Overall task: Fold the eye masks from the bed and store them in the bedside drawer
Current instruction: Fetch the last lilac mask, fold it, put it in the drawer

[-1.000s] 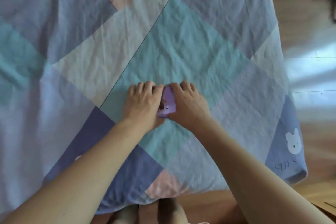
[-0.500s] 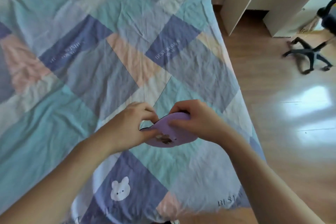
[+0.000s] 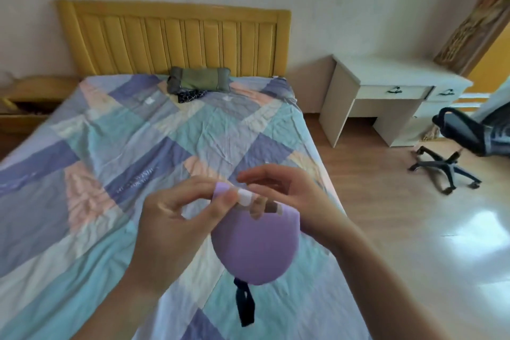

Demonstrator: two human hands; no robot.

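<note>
We see the folded purple fabric eye mask (image 3: 255, 246) held up in the air in the lower centre of the frame, above the patchwork bedspread in blue, teal, pink and white (image 3: 124, 152). The left hand (image 3: 176, 226) pinches the mask's upper left corner between thumb and fingers. The right hand (image 3: 292, 201) grips the top edge from the right side, its index finger lifted and stretched out above the mask. The mask hangs as a rounded half-shape below both hands, and a dark blue elastic strap (image 3: 244, 303) dangles from its bottom edge, clear of the bedspread as far as we can tell.

In the upper middle of the frame stands a yellow slatted wooden headboard (image 3: 174, 38). Just below it a small green-grey cushion (image 3: 198, 81) lies on the bedspread, with a dark patterned cloth (image 3: 190, 95) touching its lower edge. At the left edge sits a yellow wooden bedside cabinet (image 3: 27, 99); its drawer appears open, though blur makes this uncertain. To the right we see a white desk with drawers (image 3: 386, 91) and, beside it, a black swivel office chair (image 3: 463, 146) on the glossy wooden floor (image 3: 414, 229).
</note>
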